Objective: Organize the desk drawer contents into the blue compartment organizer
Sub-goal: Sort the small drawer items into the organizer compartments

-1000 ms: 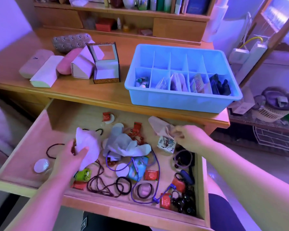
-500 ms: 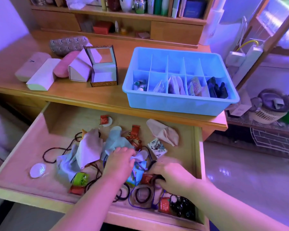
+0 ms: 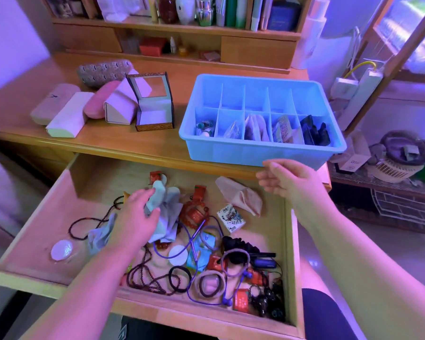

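Note:
The blue compartment organizer (image 3: 260,150) stands on the desk, its front row holding small items. Below it the wooden drawer (image 3: 47,212) is pulled open, cluttered with cords, bead strings, hair ties, red packets and cloths. My left hand (image 3: 138,214) lies in the drawer on a pale blue cleaning cloth (image 3: 167,207), thumb and fingers closing round its folds. My right hand (image 3: 287,180) hovers empty above the drawer's back right corner, just below the organizer's front wall, fingers loosely curled. A beige cloth (image 3: 241,197) lies under it.
Several glasses cases (image 3: 66,116) and an open small box (image 3: 152,104) sit on the desk to the left. A purple earphone cord (image 3: 194,244), black hair ties (image 3: 179,278), a small printed packet (image 3: 231,218) and keys (image 3: 265,300) fill the drawer's right half. A white disc (image 3: 60,250) lies front left.
My right hand has lifted out of the drawer's front clutter up toward the organizer, holding nothing. My left hand has shifted back and left onto the pale blue cloth.

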{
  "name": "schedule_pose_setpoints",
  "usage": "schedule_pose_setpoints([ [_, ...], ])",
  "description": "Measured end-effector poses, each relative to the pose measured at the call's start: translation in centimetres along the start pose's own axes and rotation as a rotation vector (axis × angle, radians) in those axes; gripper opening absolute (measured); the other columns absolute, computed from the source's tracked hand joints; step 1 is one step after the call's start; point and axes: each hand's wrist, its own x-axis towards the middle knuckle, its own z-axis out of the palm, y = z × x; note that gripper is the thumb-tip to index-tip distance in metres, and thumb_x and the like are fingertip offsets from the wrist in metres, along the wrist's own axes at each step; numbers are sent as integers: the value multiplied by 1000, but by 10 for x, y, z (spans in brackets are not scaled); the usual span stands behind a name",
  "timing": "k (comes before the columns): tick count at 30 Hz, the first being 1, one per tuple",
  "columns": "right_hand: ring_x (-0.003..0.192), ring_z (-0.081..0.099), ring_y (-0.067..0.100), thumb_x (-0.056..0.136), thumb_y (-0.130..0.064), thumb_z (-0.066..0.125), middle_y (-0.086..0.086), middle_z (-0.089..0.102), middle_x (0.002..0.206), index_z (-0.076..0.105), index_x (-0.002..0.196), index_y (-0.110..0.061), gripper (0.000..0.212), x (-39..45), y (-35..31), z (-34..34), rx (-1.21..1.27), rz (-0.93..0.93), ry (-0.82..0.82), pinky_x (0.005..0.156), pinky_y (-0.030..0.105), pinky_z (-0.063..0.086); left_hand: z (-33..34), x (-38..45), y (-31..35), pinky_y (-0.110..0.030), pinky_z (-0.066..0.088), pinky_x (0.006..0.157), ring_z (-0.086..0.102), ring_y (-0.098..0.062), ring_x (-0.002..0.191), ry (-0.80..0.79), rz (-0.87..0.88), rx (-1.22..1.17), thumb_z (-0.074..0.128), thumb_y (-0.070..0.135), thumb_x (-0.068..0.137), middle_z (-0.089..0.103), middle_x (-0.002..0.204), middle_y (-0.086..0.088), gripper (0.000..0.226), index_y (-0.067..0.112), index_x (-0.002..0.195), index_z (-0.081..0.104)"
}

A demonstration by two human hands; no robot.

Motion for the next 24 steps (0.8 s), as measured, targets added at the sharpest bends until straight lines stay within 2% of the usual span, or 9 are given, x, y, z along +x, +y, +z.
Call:
schedule_pose_setpoints([
  [2,75,70,15,95,-30,52,6,74,84,60,103,-11,22,7,-15,11,263,190,-52,72,26,59,-10,-3,19,-21,39,94,53,-6,109,44,92,-62,61,13,86,60,119,6,34,22,119,63],
  [4,83,70,17,93,-42,52,10,72,92,56,104,-8,36,17,-27,22,474,344,-45,74,28,57,-20,-4,38,-8,37,81,52,6,93,39,135,-120,60,15,87,60,106,19,27,30,108,67],
  [7,75,68,16,91,-40,57,9,68,86,57,90,-6,34,30,-38,40,632,456,105,65,26,56,-33,0,63,-6,39,78,58,7,90,40,191,-258,59,12,87,64,98,24,27,36,99,66],
  [11,63,64,12,95,-24,55,5,62,80,56,95,-10,15,37,-42,59,666,448,281,51,21,54,-43,10,89,-2,42,74,61,7,84,29,196,-368,58,8,88,67,93,20,29,36,94,65],
  [14,60,60,11,93,-16,56,2,58,76,56,92,-10,6,39,-43,61,661,422,340,52,21,48,-49,25,102,-11,48,75,63,4,81,8,153,-474,57,6,90,70,93,14,25,28,97,67],
  [18,45,42,11,84,-8,61,4,47,65,53,98,-6,16,42,-35,46,549,378,414,44,20,32,-52,43,112,-17,51,73,65,-5,81,6,38,-617,54,8,92,70,93,5,19,20,102,65],
  [20,41,34,11,81,-6,61,4,39,61,48,87,-5,14,47,-36,28,494,353,461,43,22,27,-52,54,114,-22,53,74,65,-10,82,-7,-32,-697,51,10,94,68,95,1,17,17,105,63],
  [22,36,31,12,80,-6,60,3,33,59,44,79,-8,16,53,-40,7,431,321,467,42,23,25,-49,65,116,-26,55,74,67,-13,85,-41,-99,-724,50,14,96,67,98,0,18,17,109,61],
  [24,41,35,13,80,-4,57,5,38,63,48,88,-10,14,59,-45,-12,388,325,441,41,21,29,-43,76,118,-26,55,71,67,-14,83,-81,-165,-782,49,18,97,66,97,-1,17,16,110,58],
])
